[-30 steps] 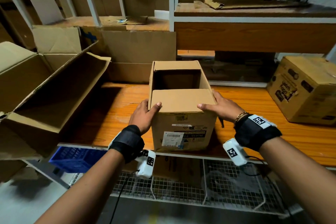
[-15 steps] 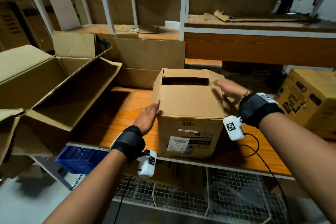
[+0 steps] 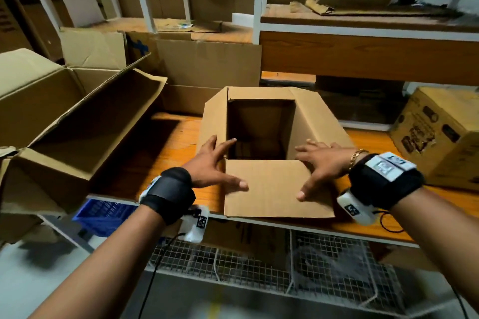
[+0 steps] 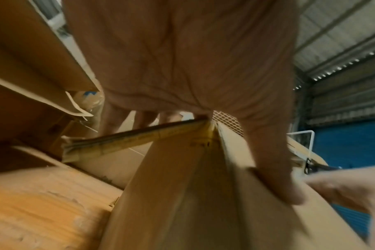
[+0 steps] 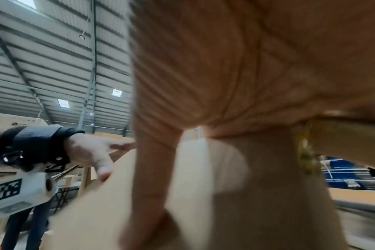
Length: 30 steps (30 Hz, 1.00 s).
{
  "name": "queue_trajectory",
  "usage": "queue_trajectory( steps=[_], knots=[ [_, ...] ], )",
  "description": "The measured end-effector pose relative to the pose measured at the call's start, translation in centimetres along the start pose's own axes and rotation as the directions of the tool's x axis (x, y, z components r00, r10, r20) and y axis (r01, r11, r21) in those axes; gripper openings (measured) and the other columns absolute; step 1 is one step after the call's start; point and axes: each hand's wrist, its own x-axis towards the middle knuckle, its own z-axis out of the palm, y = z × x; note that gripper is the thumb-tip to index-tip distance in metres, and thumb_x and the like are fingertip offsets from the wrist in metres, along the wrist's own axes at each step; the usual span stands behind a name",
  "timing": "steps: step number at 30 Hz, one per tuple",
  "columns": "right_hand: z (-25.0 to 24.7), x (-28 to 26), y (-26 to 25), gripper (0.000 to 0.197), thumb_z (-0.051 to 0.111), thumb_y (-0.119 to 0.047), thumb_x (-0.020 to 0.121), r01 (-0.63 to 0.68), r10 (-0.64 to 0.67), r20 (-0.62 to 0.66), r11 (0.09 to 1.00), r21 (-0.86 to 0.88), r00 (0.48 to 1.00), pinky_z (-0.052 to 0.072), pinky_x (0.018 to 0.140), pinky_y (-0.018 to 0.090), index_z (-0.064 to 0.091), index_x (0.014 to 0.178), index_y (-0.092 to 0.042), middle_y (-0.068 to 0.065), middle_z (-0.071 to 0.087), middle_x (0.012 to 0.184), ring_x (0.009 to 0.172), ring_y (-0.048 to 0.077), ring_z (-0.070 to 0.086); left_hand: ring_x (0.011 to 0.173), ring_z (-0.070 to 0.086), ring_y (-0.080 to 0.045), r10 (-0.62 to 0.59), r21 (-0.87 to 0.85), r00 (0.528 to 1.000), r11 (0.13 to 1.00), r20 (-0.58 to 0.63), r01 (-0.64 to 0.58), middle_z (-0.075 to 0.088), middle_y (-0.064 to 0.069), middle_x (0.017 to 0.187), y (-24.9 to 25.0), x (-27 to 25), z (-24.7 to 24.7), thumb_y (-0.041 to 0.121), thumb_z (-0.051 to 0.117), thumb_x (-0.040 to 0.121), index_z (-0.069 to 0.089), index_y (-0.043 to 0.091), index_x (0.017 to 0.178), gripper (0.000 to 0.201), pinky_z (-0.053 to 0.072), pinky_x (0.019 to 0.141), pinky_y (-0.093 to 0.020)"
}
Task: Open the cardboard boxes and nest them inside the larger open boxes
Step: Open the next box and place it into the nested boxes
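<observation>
The small cardboard box (image 3: pixel 261 122) stands on the wooden shelf (image 3: pixel 166 153) with its top open and all flaps spread outward. My left hand (image 3: pixel 212 163) lies with spread fingers over the box's near left corner, thumb on the near flap (image 3: pixel 272 189). My right hand (image 3: pixel 321 166) mirrors it at the near right corner, fingers on the right flap (image 3: pixel 318 122) and thumb on the near flap. In the left wrist view the left hand (image 4: pixel 203 67) has its thumb flat on the box (image 4: pixel 182 194). The right wrist view shows the right hand (image 5: pixel 225 84) pressing down on the box (image 5: pixel 246 203). A larger open box (image 3: pixel 85 122) lies to the left.
A closed printed box (image 3: pixel 440 137) sits on the shelf at the right. Flat cardboard (image 3: pixel 207 65) leans behind the small box. An upper shelf beam (image 3: pixel 363 54) overhangs the back. Below are a blue crate (image 3: pixel 103 217) and wire mesh (image 3: pixel 324 261).
The near flap that covered half the top now lies folded outward, and the right flap is spread open. Both hands moved from the box's sides onto its near corners.
</observation>
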Motion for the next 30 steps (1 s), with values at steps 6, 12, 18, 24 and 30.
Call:
queue_trajectory(
  steps=[6, 12, 18, 24, 30],
  knots=[
    [4.3, 1.2, -1.9, 0.057, 0.069, -0.073, 0.067, -0.158, 0.130, -0.483, 0.987, -0.017, 0.866, 0.034, 0.095, 0.038, 0.061, 0.110, -0.037, -0.006, 0.069, 0.104, 0.106, 0.019, 0.060, 0.127, 0.050, -0.036, 0.043, 0.349, 0.968, 0.936, -0.248, 0.048, 0.020, -0.009, 0.159, 0.2, 0.9, 2.3, 0.072, 0.073, 0.063, 0.041, 0.028, 0.128, 0.085, 0.048, 0.101, -0.044],
    [5.0, 1.7, -3.5, 0.048, 0.066, -0.070, 0.073, -0.241, 0.234, -0.558, 0.968, 0.062, 0.796, 0.037, 0.089, 0.041, 0.057, 0.103, -0.033, -0.003, 0.068, 0.097, 0.097, 0.023, 0.061, 0.116, 0.056, -0.033, 0.109, 0.396, 0.951, 0.918, -0.289, 0.015, 0.041, -0.008, 0.146, 0.5, 2.3, 1.7, 0.060, 0.069, 0.077, 0.048, 0.025, 0.122, 0.060, 0.052, 0.091, -0.042],
    [4.3, 0.4, -7.3, 0.041, 0.054, -0.059, 0.084, -0.081, 0.158, -0.564, 0.984, 0.159, 0.810, 0.039, 0.087, 0.040, 0.054, 0.113, -0.030, -0.005, 0.056, 0.117, 0.111, 0.023, 0.057, 0.148, 0.003, -0.035, 0.142, 0.672, 0.966, 0.739, -0.216, 0.042, 0.010, -0.011, 0.160, 3.5, 2.5, 1.2, 0.043, 0.067, 0.079, 0.040, 0.029, 0.139, 0.067, 0.009, 0.119, -0.055],
    [1.8, 0.1, -5.5, 0.034, 0.038, -0.039, 0.091, 0.034, 0.068, -0.563, 0.985, 0.170, 0.824, 0.038, 0.080, 0.035, 0.063, 0.112, -0.030, -0.008, 0.058, 0.124, 0.110, 0.019, 0.055, 0.146, 0.015, -0.018, 0.233, 0.449, 0.971, 0.874, -0.050, -0.187, 0.040, 0.001, 0.147, 7.0, 1.1, 5.2, 0.045, 0.031, 0.085, 0.046, 0.026, 0.137, 0.058, -0.006, 0.117, -0.055],
    [0.8, 1.0, 2.4, 0.064, 0.037, -0.072, 0.083, 0.022, 0.050, -0.428, 0.987, 0.160, 0.902, 0.034, 0.100, 0.041, 0.052, 0.134, -0.037, -0.007, 0.047, 0.144, 0.131, 0.017, 0.041, 0.129, 0.037, -0.023, 0.231, 0.529, 0.973, 0.825, 0.003, -0.198, 0.052, 0.001, 0.123, 5.2, 1.1, 2.5, 0.099, 0.018, 0.057, 0.058, 0.027, 0.120, 0.104, 0.003, 0.116, -0.055]
  ],
)
